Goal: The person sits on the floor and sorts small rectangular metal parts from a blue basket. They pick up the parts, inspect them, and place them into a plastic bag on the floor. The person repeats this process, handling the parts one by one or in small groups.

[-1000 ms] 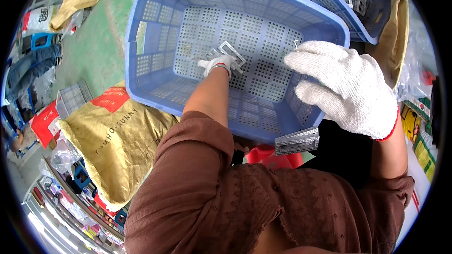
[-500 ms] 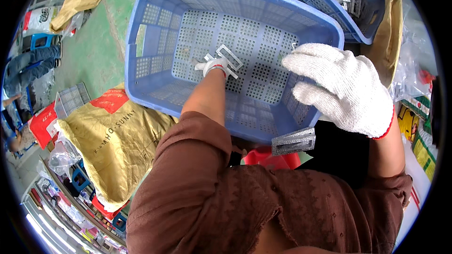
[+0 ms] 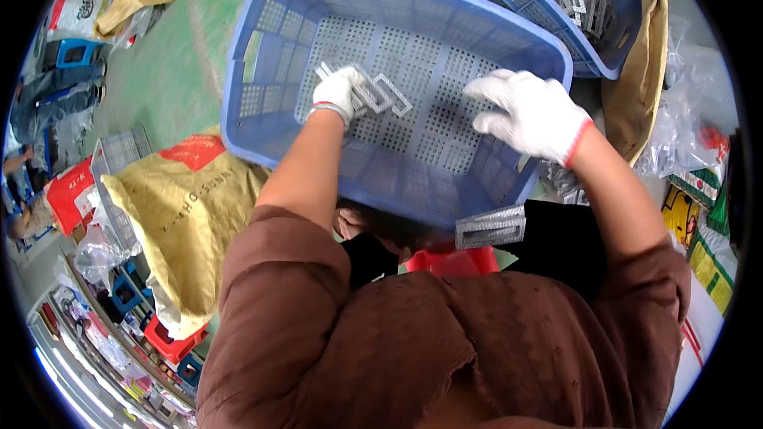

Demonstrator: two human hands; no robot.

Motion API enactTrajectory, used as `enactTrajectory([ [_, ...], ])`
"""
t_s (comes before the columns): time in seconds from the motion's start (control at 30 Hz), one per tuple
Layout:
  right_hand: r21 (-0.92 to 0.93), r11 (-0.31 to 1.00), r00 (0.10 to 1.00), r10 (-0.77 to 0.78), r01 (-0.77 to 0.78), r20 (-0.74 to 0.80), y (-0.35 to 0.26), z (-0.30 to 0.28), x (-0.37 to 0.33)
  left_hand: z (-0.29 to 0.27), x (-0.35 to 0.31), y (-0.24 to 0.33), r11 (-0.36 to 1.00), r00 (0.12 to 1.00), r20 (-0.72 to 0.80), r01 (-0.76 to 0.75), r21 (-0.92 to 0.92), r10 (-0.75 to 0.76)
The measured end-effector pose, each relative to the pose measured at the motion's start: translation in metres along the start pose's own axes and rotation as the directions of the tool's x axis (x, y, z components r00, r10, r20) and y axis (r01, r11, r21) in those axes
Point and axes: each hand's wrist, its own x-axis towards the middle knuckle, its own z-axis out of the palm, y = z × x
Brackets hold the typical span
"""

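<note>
A large blue plastic basket (image 3: 274, 145) with perforated walls and floor stands in front of me. Inside it, my left hand (image 3: 337, 89), in a white knit glove, is closed on a silvery rectangular frame (image 3: 372, 98); a sliver of another piece shows behind the fingers. Beside it, a second rectangular frame (image 3: 401, 103) lies on the basket floor. My right hand (image 3: 531, 111), gloved too, hovers at the basket's right side, fingers apart and holding nothing. One more grey frame-shaped piece (image 3: 490, 228) sits by the basket's near rim, close to my lap.
Another blue basket (image 3: 548, 12), holding many silvery frames, stands at the far right beside brown paper (image 3: 640, 87). A gold sack (image 3: 187, 214) lies to my left. Several grey pieces (image 3: 564, 181) show under my right forearm. A red stool (image 3: 453, 260) is near my lap.
My left hand has risen slightly with a frame in its grasp. My right hand has moved left and farther out, over the basket's right side.
</note>
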Motion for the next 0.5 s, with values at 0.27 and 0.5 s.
enactTrajectory([
  [0.27,-0.343,0.939,0.894,0.155,-0.002,0.420,0.003,0.092,0.159,-0.043,-0.235,0.049,0.715,0.767,0.344,-0.205,-0.668,0.542],
  [0.5,-0.169,0.914,0.786,0.404,-0.369,0.468,-0.029,0.188,0.197,-0.080,-0.304,-0.007,0.600,0.901,0.157,-0.131,-0.789,0.403],
])
